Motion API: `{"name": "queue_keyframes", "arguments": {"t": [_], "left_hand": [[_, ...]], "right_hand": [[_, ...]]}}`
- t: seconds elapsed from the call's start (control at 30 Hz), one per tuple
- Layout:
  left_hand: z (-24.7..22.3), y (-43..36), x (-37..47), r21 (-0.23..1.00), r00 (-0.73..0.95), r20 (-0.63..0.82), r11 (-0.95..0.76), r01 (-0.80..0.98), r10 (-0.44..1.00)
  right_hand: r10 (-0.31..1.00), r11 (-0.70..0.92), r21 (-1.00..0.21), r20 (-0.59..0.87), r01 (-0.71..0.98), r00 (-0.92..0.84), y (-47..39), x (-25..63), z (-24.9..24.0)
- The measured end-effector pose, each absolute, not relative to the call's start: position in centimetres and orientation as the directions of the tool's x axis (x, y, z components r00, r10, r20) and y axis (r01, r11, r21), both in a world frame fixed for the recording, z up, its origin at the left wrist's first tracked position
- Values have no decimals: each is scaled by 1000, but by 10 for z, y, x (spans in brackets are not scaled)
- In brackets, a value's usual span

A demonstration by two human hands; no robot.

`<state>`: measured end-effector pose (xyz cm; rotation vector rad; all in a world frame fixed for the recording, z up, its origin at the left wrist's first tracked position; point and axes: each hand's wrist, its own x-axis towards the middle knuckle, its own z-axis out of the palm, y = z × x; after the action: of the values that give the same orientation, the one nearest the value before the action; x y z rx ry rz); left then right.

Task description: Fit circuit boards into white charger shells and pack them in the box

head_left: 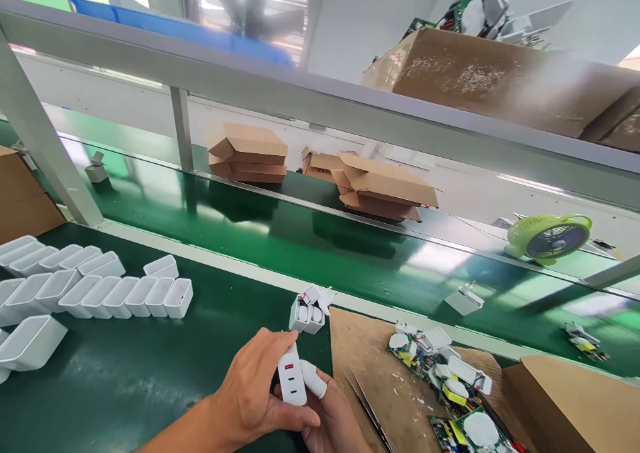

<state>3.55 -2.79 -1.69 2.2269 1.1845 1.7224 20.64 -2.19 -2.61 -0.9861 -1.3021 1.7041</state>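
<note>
A white USB wall charger [292, 377] is held up in front of me, its port face with one red slot and two small dark slots turned my way. My left hand [250, 376] is closed around its left side and bottom, thumb below. Behind and to the right, my right hand [333, 410] grips it too; a white wrap [315, 378] covers one of its fingers. Just beyond the hands stand white housings with parts inside [307, 313]. Tweezers [369, 410] lie on the cardboard sheet [350, 346] to the right of my right hand.
Rows of white housings [103, 296] stand at the left. Circuit boards [450, 373] are heaped on the cardboard at right, beside a carton [580, 400]. Beyond runs a green conveyor belt [295, 240] with cardboard boxes [385, 186] behind it and a green fan [550, 236]. A shelf [320, 100] crosses overhead.
</note>
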Motion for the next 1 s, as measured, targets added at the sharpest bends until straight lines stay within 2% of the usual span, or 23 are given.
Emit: {"name": "queue_keyframes", "arguments": {"t": [0.13,0.2,0.27,0.33,0.4,0.47,0.53,0.67,0.73,0.8,0.87,0.9,0.97,1.0], "left_hand": [[-14,-26,37,462,83,803,-704,539,590],[-13,-27,33,433,148,789,-711,555,596],[-15,-27,27,423,216,741,-692,585,636],[-17,-25,16,499,209,658,-627,598,723],[-20,-18,4,667,112,518,-482,569,848],[-22,-3,-7,813,22,342,-307,495,940],[-26,17,-11,877,12,216,-200,438,976],[-37,52,6,871,51,173,-177,458,984],[-42,60,15,858,58,164,-171,484,985],[-42,59,8,846,78,167,-184,500,983],[-38,51,-21,805,101,217,-236,544,971],[-36,45,-44,707,118,305,-308,636,945],[-34,32,-99,478,153,437,-373,795,886],[-35,26,-127,382,164,481,-374,845,861]], "right_hand": [[913,-130,-990,-98,-53,-395,-19,206,-29],[941,-10,-1000,-11,6,-339,-16,207,-25],[942,168,-983,138,74,-306,-13,214,-16],[894,375,-913,311,160,-323,-9,228,-7],[856,500,-817,415,287,-308,0,248,-2],[888,460,-786,400,413,-229,14,266,-6],[934,357,-821,322,445,-156,32,276,-19],[940,331,-867,266,373,-215,62,265,-50],[923,363,-837,264,409,-280,70,262,-55],[915,395,-766,279,507,-290,74,275,-48],[913,408,-646,306,645,-271,76,307,-30],[912,404,-580,316,708,-261,76,327,-18],[904,396,-224,264,890,-336,74,367,5],[910,381,-146,237,913,-342,72,384,15]]}}
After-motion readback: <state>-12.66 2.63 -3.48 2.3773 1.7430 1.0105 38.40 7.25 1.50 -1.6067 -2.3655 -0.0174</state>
